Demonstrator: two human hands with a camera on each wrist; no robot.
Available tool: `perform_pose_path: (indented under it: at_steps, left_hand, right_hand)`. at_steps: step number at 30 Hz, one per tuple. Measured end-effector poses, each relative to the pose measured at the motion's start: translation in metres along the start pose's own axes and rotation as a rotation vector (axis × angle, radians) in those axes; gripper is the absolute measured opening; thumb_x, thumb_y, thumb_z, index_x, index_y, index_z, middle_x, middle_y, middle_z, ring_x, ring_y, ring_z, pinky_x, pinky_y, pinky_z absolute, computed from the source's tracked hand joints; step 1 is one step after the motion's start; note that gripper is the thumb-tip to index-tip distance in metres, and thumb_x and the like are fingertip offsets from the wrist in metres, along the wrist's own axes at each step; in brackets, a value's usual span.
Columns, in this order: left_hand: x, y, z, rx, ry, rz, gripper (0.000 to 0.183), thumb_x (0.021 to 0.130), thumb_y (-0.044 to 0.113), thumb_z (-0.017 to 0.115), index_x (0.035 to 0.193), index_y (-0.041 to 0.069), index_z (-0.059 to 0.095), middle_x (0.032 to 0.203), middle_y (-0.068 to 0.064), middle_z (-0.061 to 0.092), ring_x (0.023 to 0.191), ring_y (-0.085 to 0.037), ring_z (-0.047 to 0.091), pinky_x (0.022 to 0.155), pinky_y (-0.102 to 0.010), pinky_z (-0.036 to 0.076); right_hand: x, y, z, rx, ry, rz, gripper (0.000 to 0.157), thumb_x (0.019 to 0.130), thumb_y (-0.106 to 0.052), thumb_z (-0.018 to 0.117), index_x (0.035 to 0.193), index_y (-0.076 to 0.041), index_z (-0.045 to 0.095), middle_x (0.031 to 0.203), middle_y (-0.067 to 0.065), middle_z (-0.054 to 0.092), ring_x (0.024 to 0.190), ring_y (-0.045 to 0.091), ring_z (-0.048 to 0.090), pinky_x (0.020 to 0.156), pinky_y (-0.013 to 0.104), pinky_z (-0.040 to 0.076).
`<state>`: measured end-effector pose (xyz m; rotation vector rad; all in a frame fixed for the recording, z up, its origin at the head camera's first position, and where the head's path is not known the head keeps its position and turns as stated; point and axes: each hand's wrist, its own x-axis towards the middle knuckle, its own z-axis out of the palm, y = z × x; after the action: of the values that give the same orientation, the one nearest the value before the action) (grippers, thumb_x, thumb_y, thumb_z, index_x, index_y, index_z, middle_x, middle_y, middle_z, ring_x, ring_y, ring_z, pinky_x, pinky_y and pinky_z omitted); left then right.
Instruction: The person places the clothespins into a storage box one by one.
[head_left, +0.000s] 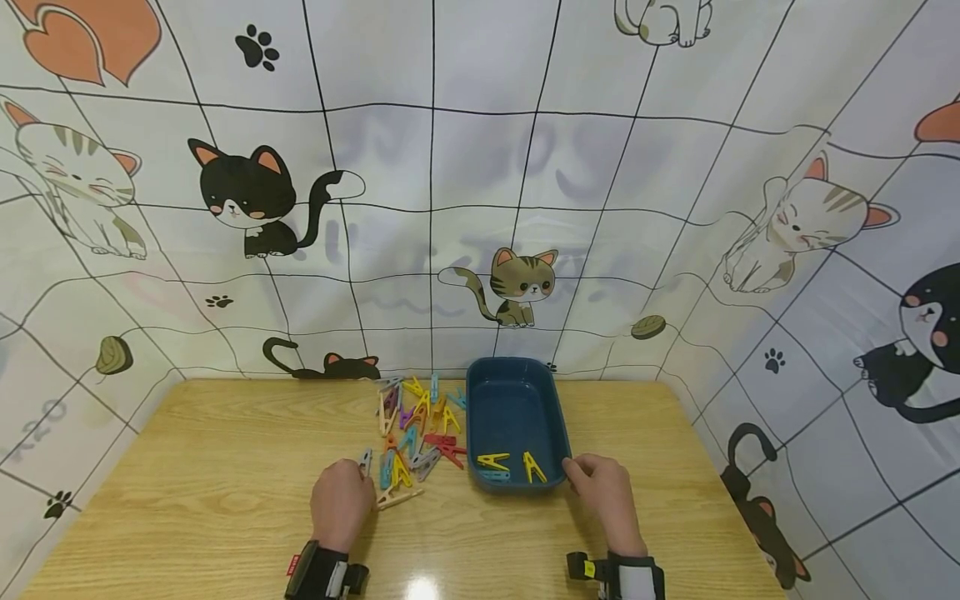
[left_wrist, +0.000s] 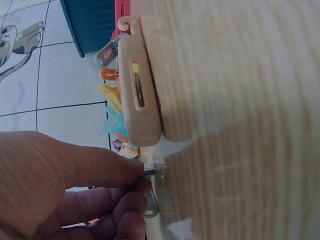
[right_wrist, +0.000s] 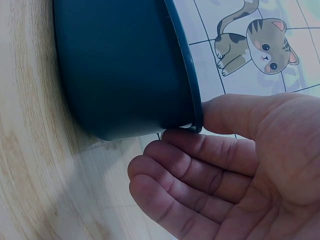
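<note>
In rounded bin (head_left: 517,412): two yellow clothespins (head_left: 528,460), one blue clothespin (head_left: 495,476). Left hand (head_left: 342,502) pinches grey clothespin (head_left: 366,461); right hand (head_left: 603,492) grips rim (right_wrist: 194,95).

A deep-blue rectangular bin (head_left: 517,408) stands upright, its rim pinched between four and five o'clock by the right hand (head_left: 603,492). Inside, towards six o'clock, lie two yellow clothespins (head_left: 531,468) and a blue one (head_left: 494,476). At the bin's nine o'clock spreads a jumbled multicoloured clothespin pile (head_left: 439,439); at its eight o'clock the left hand (head_left: 342,502) pinches a grey clothespin (head_left: 365,461) (a beige one (head_left: 400,499) lies at seven).
</note>
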<state>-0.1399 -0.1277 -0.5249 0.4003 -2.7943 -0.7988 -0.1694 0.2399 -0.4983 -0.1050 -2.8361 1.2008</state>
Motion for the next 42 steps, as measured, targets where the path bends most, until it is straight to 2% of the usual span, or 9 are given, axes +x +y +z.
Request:
perform_pose_path:
  at_steps: [2, 8, 17, 21, 23, 28, 31, 37, 42]
  left_hand:
    - [0.0, 0.0, -0.001, 0.011, 0.005, -0.003, 0.042, 0.082, -0.006, 0.057, 0.05, 0.013, 0.038, 0.053, 0.001, 0.037, 0.049, -0.015, 0.034, 0.044, -0.029, 0.025]
    - [-0.002, 0.003, -0.004, 0.013, 0.037, 0.022, 0.041, 0.081, -0.009, 0.054, 0.052, 0.013, 0.037, 0.055, 0.0, 0.034, 0.05, -0.014, 0.032, 0.046, -0.029, 0.024]
    - [-0.007, 0.011, -0.011, 0.012, 0.081, 0.07, 0.043, 0.083, -0.007, 0.059, 0.053, 0.013, 0.037, 0.058, -0.001, 0.035, 0.052, -0.015, 0.032, 0.049, -0.029, 0.024]
    - [-0.011, 0.022, -0.017, -0.01, 0.096, 0.12, 0.043, 0.086, -0.007, 0.06, 0.053, 0.012, 0.04, 0.059, -0.001, 0.035, 0.052, -0.014, 0.032, 0.05, -0.028, 0.024]
    - [-0.014, 0.029, -0.019, -0.022, 0.112, 0.148, 0.039, 0.087, -0.007, 0.062, 0.055, 0.009, 0.047, 0.06, -0.002, 0.039, 0.053, -0.014, 0.034, 0.05, -0.028, 0.026]
    - [-0.021, 0.047, -0.019, -0.037, 0.13, 0.218, 0.034, 0.087, -0.008, 0.066, 0.058, 0.006, 0.054, 0.061, -0.003, 0.043, 0.053, -0.014, 0.036, 0.05, -0.027, 0.028]
    - [-0.023, 0.057, -0.015, -0.032, 0.144, 0.265, 0.035, 0.084, -0.007, 0.069, 0.057, 0.007, 0.054, 0.061, -0.003, 0.044, 0.054, -0.013, 0.037, 0.049, -0.027, 0.03]
    - [-0.031, 0.078, -0.005, -0.032, 0.168, 0.348, 0.029, 0.08, -0.006, 0.074, 0.059, 0.006, 0.059, 0.064, -0.004, 0.053, 0.059, -0.017, 0.052, 0.051, -0.031, 0.042]
    - [-0.038, 0.094, 0.003, -0.047, 0.144, 0.396, 0.031, 0.082, -0.006, 0.075, 0.06, 0.009, 0.059, 0.064, -0.002, 0.051, 0.06, -0.015, 0.05, 0.053, -0.028, 0.041]
  right_hand:
    - [0.0, 0.0, 0.0, -0.001, 0.001, -0.001, 0.025, 0.098, -0.016, 0.067, 0.076, -0.006, 0.073, 0.063, -0.001, 0.061, 0.058, 0.014, 0.049, 0.054, 0.028, 0.038]
    - [0.0, 0.001, 0.001, -0.005, 0.008, -0.012, 0.025, 0.098, -0.015, 0.068, 0.075, -0.006, 0.073, 0.062, -0.002, 0.061, 0.058, 0.013, 0.048, 0.054, 0.028, 0.038]
    - [-0.001, 0.0, 0.001, -0.009, 0.006, -0.016, 0.025, 0.097, -0.014, 0.068, 0.074, -0.005, 0.072, 0.061, -0.002, 0.06, 0.057, 0.013, 0.048, 0.054, 0.027, 0.038]
    - [0.0, 0.0, 0.001, -0.002, 0.006, -0.015, 0.026, 0.098, -0.014, 0.068, 0.074, -0.004, 0.072, 0.06, -0.002, 0.059, 0.056, 0.013, 0.047, 0.053, 0.027, 0.037]
    - [0.0, 0.0, 0.001, 0.001, 0.007, -0.019, 0.026, 0.098, -0.014, 0.068, 0.074, -0.004, 0.072, 0.06, -0.002, 0.059, 0.055, 0.013, 0.047, 0.053, 0.026, 0.036]
    - [0.0, 0.001, 0.001, 0.004, 0.008, -0.022, 0.026, 0.098, -0.014, 0.068, 0.075, -0.004, 0.072, 0.06, -0.002, 0.059, 0.055, 0.013, 0.047, 0.053, 0.026, 0.036]
    - [0.0, 0.001, 0.001, 0.003, 0.008, -0.013, 0.025, 0.098, -0.015, 0.067, 0.076, -0.005, 0.073, 0.061, -0.001, 0.06, 0.056, 0.013, 0.048, 0.052, 0.027, 0.036]
    - [0.0, 0.001, 0.002, -0.006, 0.016, -0.014, 0.023, 0.097, -0.016, 0.067, 0.078, -0.005, 0.075, 0.063, -0.001, 0.062, 0.057, 0.013, 0.049, 0.053, 0.027, 0.038]
    - [0.001, 0.001, 0.002, -0.004, 0.016, -0.017, 0.023, 0.098, -0.015, 0.067, 0.078, -0.005, 0.075, 0.062, -0.001, 0.062, 0.057, 0.012, 0.05, 0.053, 0.027, 0.038]
